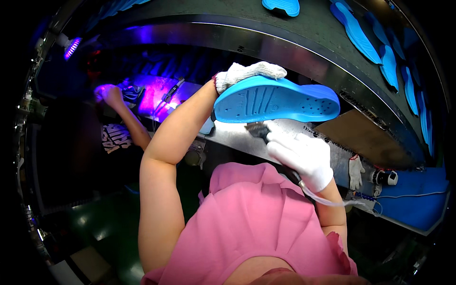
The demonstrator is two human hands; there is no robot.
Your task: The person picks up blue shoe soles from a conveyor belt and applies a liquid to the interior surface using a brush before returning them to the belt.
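Observation:
My left hand (251, 74), in a grey-white knitted glove, grips a bright blue shoe sole (275, 102) along its far edge and holds it up in front of me. The sole is tilted so that a face with grooves at one end and small holes at the other shows. Just below its near edge, my right hand (304, 159), in a white glove, is closed around a dark brush (258, 130) with short bristles. A pale tube (323, 198) trails from the brush past my wrist. Bristles and sole appear close, but I cannot tell whether they touch.
Several blue soles (356, 35) lie on a dark conveyor belt (213, 12) behind a curved metal edge. A metal bench (232, 135) runs below it. On the right are a spare glove (355, 172) and a blue board (418, 194). A co-worker's hand (109, 95) is under purple light at left.

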